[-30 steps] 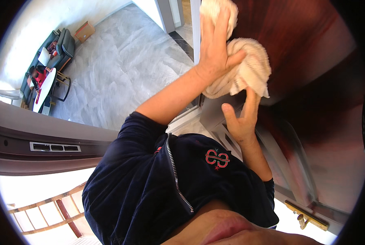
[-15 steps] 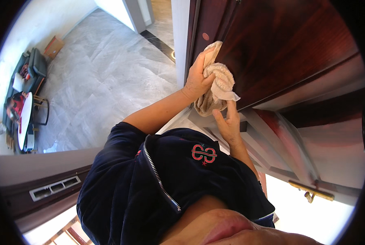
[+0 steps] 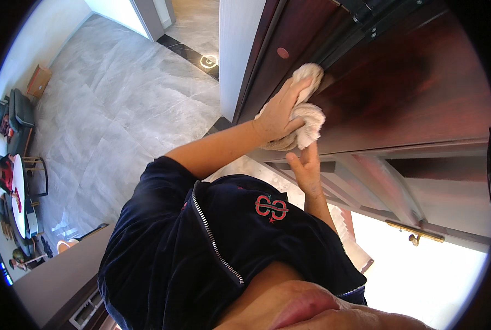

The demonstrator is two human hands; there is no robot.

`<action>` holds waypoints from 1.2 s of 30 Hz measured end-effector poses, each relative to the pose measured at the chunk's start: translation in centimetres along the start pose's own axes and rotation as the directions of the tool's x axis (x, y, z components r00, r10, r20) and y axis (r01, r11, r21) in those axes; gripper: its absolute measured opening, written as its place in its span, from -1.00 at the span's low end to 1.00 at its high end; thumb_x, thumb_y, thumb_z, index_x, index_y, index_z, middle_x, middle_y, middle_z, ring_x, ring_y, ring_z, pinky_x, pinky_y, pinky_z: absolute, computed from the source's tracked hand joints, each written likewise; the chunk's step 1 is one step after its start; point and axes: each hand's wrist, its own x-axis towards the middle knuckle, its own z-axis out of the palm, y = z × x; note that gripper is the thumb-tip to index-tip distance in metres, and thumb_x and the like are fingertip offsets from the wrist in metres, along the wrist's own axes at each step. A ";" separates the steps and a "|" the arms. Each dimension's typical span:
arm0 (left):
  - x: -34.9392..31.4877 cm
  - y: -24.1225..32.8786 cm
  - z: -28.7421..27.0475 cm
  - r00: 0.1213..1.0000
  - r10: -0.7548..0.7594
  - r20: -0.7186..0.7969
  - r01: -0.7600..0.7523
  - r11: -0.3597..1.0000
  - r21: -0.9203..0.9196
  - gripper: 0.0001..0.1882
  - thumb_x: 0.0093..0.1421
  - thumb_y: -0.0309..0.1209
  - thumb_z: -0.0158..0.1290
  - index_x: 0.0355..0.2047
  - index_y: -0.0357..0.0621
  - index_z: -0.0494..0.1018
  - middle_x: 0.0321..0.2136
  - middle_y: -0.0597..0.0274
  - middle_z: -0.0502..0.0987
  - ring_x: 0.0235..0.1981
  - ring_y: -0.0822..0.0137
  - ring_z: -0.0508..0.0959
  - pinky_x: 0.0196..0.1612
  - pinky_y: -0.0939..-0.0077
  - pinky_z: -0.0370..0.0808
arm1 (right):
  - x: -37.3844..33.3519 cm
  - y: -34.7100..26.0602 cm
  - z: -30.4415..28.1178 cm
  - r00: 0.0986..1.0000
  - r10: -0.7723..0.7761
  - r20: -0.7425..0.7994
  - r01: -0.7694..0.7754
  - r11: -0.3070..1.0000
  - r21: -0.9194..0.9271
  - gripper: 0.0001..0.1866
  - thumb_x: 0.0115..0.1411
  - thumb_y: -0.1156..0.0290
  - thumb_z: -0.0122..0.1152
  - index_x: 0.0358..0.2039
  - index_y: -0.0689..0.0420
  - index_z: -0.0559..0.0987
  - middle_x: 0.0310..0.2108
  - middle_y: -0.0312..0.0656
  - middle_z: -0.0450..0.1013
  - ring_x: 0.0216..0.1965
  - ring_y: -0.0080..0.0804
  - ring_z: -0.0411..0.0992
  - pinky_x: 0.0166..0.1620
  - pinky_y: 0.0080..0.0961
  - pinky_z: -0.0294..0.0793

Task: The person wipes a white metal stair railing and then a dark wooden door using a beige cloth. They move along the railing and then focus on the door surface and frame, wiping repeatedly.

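My left hand [image 3: 278,113] is shut on a crumpled cream cloth [image 3: 309,118] and presses it against a dark red-brown wooden door [image 3: 399,82], close to the black strip along the door's edge. My right hand [image 3: 306,168] sits just below the cloth with its fingers stretched out. Its fingertips touch the cloth's lower edge and the door's moulded frame. Both bare forearms reach out from my dark blue zip-up top [image 3: 218,236].
A brass handle [image 3: 416,234] sticks out of the door's lower pale panel. A grey marble floor [image 3: 108,110] spreads to the left. Far left stand a white table [image 3: 17,192] with seated people, a dark sofa [image 3: 20,110] and a cardboard box [image 3: 39,80].
My left hand has carried the cloth along the door surface toward its edge strip. The right hand has followed beneath it, and my head has turned, showing more of the floor.
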 end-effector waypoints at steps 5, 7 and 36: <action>-5.9 -2.3 0.1 0.967 -0.254 -0.015 0.253 0.966 -0.058 -0.35 0.13 -0.53 0.03 0.29 -0.24 0.28 0.15 -0.25 0.38 0.20 -0.26 0.39 0.31 0.16 0.30 | 0.0 2.6 -0.6 0.975 0.200 0.093 -0.170 0.951 -0.258 -0.30 0.19 0.36 0.32 0.30 0.25 0.28 0.24 -0.04 0.34 0.30 -0.26 0.24 0.35 -0.32 0.14; -6.3 -2.5 -0.4 0.953 -0.293 -0.079 0.286 0.954 -0.089 -0.39 0.14 -0.57 -0.03 0.26 -0.25 0.32 0.13 -0.23 0.43 0.20 -0.22 0.41 0.32 0.18 0.29 | 0.8 2.8 -0.5 0.948 0.271 0.164 -0.228 0.944 -0.240 -0.27 0.18 0.36 0.33 0.32 0.24 0.26 0.25 -0.02 0.32 0.32 -0.24 0.22 0.36 -0.32 0.13; 11.6 -2.8 -4.3 0.875 0.475 -0.093 -0.242 0.595 0.766 -0.36 -0.05 -0.47 0.24 0.14 0.01 0.53 -0.17 0.13 0.46 -0.05 -0.04 0.47 0.31 -0.54 0.02 | 7.4 1.6 -2.3 0.696 0.089 0.712 0.024 0.989 -0.147 -0.54 0.35 0.36 0.17 0.23 0.21 0.48 0.22 -0.05 0.43 0.27 -0.21 0.35 0.34 -0.33 0.25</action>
